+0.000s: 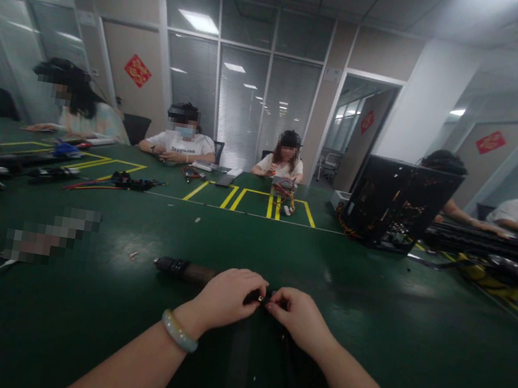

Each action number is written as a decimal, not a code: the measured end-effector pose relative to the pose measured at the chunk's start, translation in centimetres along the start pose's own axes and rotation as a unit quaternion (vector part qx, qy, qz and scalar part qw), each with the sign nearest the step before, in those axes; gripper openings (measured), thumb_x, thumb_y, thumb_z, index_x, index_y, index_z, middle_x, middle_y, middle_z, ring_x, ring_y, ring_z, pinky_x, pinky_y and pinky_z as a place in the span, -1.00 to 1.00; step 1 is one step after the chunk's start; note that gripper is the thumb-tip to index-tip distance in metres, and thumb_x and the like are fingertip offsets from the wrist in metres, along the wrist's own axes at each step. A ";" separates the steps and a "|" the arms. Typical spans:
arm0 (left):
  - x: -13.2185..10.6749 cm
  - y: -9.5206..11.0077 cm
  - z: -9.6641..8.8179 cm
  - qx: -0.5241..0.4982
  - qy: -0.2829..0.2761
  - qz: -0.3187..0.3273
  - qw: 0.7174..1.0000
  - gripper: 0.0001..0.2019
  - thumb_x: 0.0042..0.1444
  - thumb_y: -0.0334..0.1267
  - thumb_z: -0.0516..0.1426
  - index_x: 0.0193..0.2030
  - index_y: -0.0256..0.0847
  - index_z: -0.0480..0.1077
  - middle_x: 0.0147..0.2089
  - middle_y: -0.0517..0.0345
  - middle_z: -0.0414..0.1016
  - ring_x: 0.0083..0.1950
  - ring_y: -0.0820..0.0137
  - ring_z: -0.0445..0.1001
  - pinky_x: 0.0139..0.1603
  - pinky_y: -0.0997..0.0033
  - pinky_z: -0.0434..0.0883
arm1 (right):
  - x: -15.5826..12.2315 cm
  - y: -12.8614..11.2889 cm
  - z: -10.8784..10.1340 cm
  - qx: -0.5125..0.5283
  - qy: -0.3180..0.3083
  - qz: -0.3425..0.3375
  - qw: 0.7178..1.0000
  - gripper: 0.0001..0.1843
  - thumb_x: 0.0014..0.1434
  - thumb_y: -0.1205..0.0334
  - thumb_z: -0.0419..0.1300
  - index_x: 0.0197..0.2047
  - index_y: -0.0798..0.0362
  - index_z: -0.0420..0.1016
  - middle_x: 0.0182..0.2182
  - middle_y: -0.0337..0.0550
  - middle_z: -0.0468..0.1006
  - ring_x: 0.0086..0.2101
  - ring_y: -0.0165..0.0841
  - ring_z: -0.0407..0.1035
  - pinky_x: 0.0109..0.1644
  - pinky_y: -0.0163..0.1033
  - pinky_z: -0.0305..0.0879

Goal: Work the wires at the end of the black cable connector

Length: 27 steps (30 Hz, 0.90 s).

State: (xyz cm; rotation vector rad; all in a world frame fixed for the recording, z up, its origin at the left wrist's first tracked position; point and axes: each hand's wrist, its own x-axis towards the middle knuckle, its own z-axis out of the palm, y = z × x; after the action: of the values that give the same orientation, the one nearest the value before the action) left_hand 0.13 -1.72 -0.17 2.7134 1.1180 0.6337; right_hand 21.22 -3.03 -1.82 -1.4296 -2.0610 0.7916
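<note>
In front of me, my left hand [229, 295] and my right hand [302, 319] meet over the green table. Both are closed, with fingertips pinched around a small dark piece that has a bright brass-coloured spot [261, 299]. Its kind is too small and too hidden to name. Just beyond my left hand lies a cylindrical tool [185, 270] with a black tapered nose and brownish body, like an inline power screwdriver; my hand covers its right end. A pale bangle [179, 331] circles my left wrist. Below my right hand, a thin dark strip or cable shows faintly.
Across the green table [242, 240], several people sit working. A black computer case [399, 206] stands at the right. Cables [128, 181] and dark parts lie at the left, near a blurred-out flat object [53, 237] with a white cord. A small scrap [133, 255] lies left of the tool.
</note>
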 end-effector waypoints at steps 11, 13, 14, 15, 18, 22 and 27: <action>0.0 0.1 0.1 -0.002 0.011 -0.004 1.000 -0.92 0.14 -0.31 0.17 -0.21 -0.13 0.39 -0.05 0.19 0.50 -0.01 0.29 0.44 0.07 0.24 0.33 | 0.2 0.1 0.2 -0.001 0.006 -0.009 1.000 -0.91 0.16 0.22 0.24 -0.33 0.02 0.55 -0.41 -0.29 0.54 -0.39 -0.39 0.37 -0.36 -0.35 0.11; 0.1 0.1 0.1 0.000 0.007 0.000 1.000 -0.93 0.15 -0.33 0.16 -0.22 -0.13 0.40 -0.04 0.19 0.50 -0.01 0.30 0.44 0.07 0.25 0.33 | 0.1 0.1 0.1 0.003 0.003 -0.007 1.000 -0.91 0.17 0.21 0.23 -0.32 0.01 0.55 -0.40 -0.30 0.55 -0.38 -0.38 0.38 -0.36 -0.35 0.12; 0.1 0.1 0.1 0.001 0.004 0.002 1.000 -0.93 0.15 -0.32 0.16 -0.21 -0.12 0.40 -0.04 0.19 0.50 -0.01 0.30 0.44 0.08 0.25 0.32 | 0.1 0.1 0.1 0.005 0.001 -0.006 1.000 -0.91 0.17 0.21 0.23 -0.32 0.01 0.55 -0.39 -0.30 0.55 -0.37 -0.38 0.39 -0.35 -0.35 0.13; 0.1 0.1 0.1 0.002 0.003 0.002 1.000 -0.92 0.15 -0.32 0.16 -0.19 -0.12 0.40 -0.04 0.19 0.50 -0.01 0.31 0.45 0.08 0.25 0.32 | 0.1 0.1 0.0 0.006 -0.001 -0.004 1.000 -0.91 0.18 0.21 0.23 -0.31 0.00 0.56 -0.38 -0.30 0.55 -0.37 -0.37 0.39 -0.34 -0.34 0.13; 0.0 0.1 0.0 0.002 0.008 -0.007 1.000 -0.86 0.14 -0.27 0.18 -0.14 -0.10 0.39 -0.04 0.19 0.49 -0.02 0.30 0.45 0.07 0.25 0.33 | 0.0 0.0 0.0 0.005 -0.002 -0.002 1.000 -0.91 0.17 0.21 0.23 -0.32 0.00 0.56 -0.38 -0.30 0.56 -0.36 -0.37 0.39 -0.34 -0.34 0.14; -0.1 0.0 0.1 0.003 0.012 -0.019 1.000 -0.89 0.16 -0.22 0.16 -0.18 -0.12 0.39 -0.07 0.17 0.50 -0.03 0.29 0.46 0.03 0.27 0.35 | 0.1 0.0 0.2 0.000 0.008 0.000 1.000 -0.93 0.16 0.24 0.23 -0.33 0.00 0.55 -0.40 -0.29 0.55 -0.39 -0.38 0.37 -0.35 -0.34 0.13; 0.0 0.0 0.0 0.002 0.003 0.002 1.000 -0.93 0.17 -0.31 0.13 -0.20 -0.12 0.39 -0.02 0.18 0.49 0.01 0.30 0.44 0.07 0.25 0.33 | 0.2 0.0 0.1 -0.002 0.003 0.003 1.000 -0.91 0.17 0.21 0.24 -0.33 0.01 0.55 -0.40 -0.29 0.54 -0.39 -0.38 0.37 -0.36 -0.35 0.12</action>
State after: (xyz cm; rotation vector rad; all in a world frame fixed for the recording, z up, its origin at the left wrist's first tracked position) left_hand 0.12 -1.77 -0.18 2.7196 1.1172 0.6423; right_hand 21.07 -2.91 -1.88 -1.4384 -2.0561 0.7841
